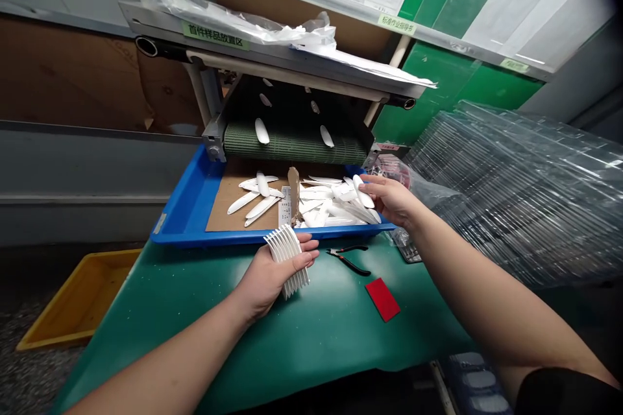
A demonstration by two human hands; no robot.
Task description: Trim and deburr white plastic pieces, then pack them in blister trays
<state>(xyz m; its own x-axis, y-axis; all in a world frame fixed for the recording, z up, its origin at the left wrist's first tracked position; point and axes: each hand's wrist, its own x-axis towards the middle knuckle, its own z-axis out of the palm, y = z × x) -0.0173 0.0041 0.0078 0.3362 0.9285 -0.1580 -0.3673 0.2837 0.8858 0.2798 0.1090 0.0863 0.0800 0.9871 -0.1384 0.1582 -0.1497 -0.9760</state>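
Note:
My left hand (pixel 272 272) is closed round a stack of thin, curved white plastic pieces (pixel 286 253), held over the green table in front of the tray. At the tray's right end, my right hand (pixel 392 198) pinches one elongated white plastic piece (pixel 363 192) between thumb and fingers. Below that piece lies a heap of similar white parts (pixel 326 207) in the blue tray (pixel 185 233). A smaller group of white parts (pixel 263 198) rests on cardboard at the left of the tray, beyond an upright cardboard strip (pixel 294 191).
Behind the tray, a green conveyor belt (pixel 292 146) carries several white parts. Side cutters (pixel 350 259) and a red pad (pixel 382 299) lie on the green table (pixel 311 337). Stacked clear plastic trays (pixel 516 188) stand at the right. A yellow bin (pixel 78 298) is low at the left.

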